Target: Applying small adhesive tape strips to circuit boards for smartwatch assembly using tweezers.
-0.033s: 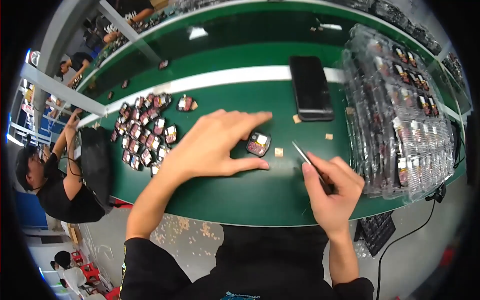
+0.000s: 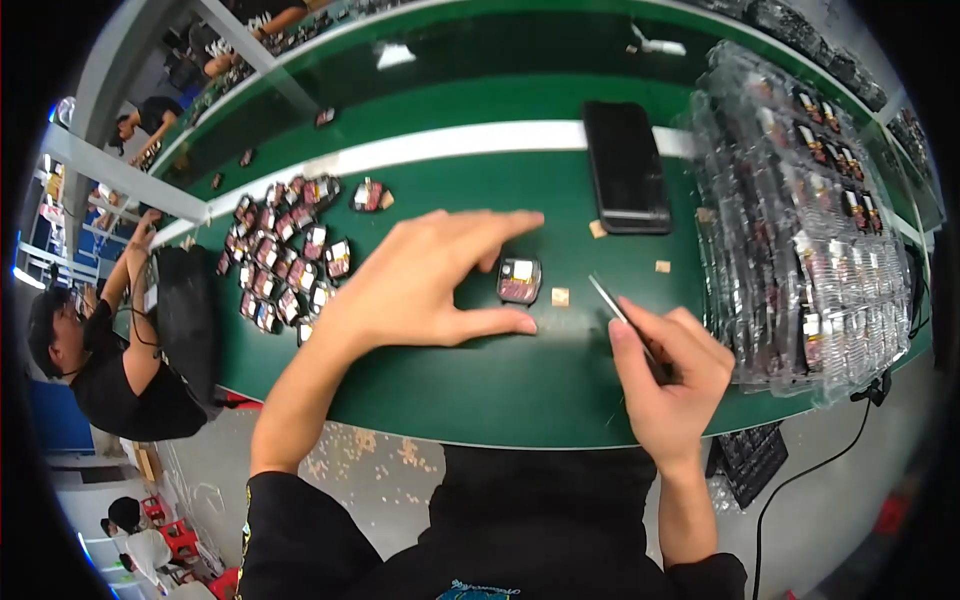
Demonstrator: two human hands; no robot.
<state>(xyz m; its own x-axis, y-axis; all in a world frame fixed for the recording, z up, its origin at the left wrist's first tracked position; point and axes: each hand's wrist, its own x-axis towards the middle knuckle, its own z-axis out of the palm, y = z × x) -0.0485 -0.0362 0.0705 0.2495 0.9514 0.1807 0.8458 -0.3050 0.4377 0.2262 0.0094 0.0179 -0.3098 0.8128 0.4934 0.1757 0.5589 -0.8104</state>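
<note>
A small dark, rounded module with a white and yellow label lies on the green work surface. Around it, my left hand is spread, thumb and forefinger apart; no contact with the module shows. My right hand pinches slim metal tweezers, their tip pointing up and left above the surface. Between the module and the tweezers lies a small tan square piece. Left of my left hand is a cluster of similar modules, partly hidden by my wrist, with a separate one beyond.
A black phone lies at the back. Stacked clear plastic trays holding modules stand on the right. More tan pieces lie nearby. A co-worker sits at the left end beside a black bag. A cable hangs at right.
The module between my left thumb and forefinger has turned slightly and now sits straighter. The whole view has shifted a little. Both hands keep nearly the same pose.
</note>
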